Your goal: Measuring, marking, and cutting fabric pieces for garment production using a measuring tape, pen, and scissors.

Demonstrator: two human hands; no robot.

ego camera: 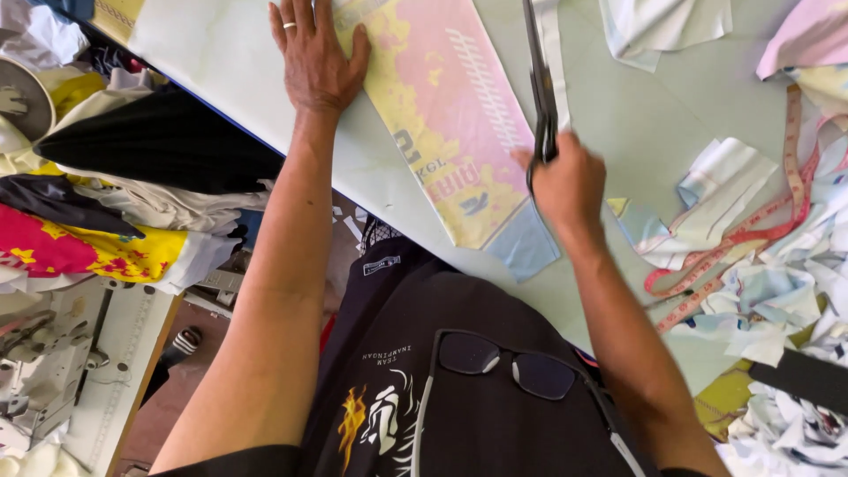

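Single head cam looking steeply down, close over the table [221,53], facing away from wearer's chest; slightly tilted, probably motion-blurred at right.

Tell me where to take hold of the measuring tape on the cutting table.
Grip the measuring tape on its upper straight run, coming from above. That stretch lies flat and bare on the table; lower down it loops among fabric scraps, where a pinch would likely catch cloth too.

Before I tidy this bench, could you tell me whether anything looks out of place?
Mostly the right side: fabric offcuts lie heaped with a pink measuring tape tangled through them. The printed fabric strip lies flat under the left hand, and the right hand holds scissors.
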